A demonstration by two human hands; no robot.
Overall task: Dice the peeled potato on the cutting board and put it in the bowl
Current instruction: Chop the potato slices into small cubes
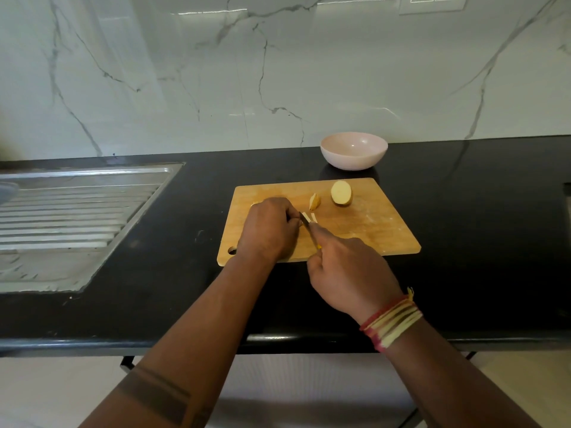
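White marble-veined wall tiles back a glossy black stone worktop point(463, 211). Ribbed steel sink drainboard point(71, 217) set into worktop at left.

Rectangular light wooden cutting board point(370, 223) lies mid-worktop, hanging hole at its near-left corner. Round pale pink bowl point(353, 150) stands just beyond board's far edge, apart from it, nothing visible inside.

Left hand point(268, 228) rests on near-left part of board, knuckles up, fingers curled down over a potato piece; piece itself almost wholly hidden beneath the hand, only a pale sliver showing at its right edge. Right hand point(346, 273) is at board's near edge, fingers wrapped round a small knife with a yellow handle point(310, 231), forefinger laid along it. Dark blade angles up-left, tip touching the left hand's fingertips.

Two thin pale potato strips point(310, 217) lie just right of the blade, touching or nearly so. Small pale potato wedge point(315, 201) sits just beyond them, toward board's middle. Larger peeled potato half point(341, 193), cut face up, lies near board's far edge, right of wedge, well apart from both hands, between wedge and bowl.

Bundle of red and yellow threads point(392, 322) rings the right wrist.
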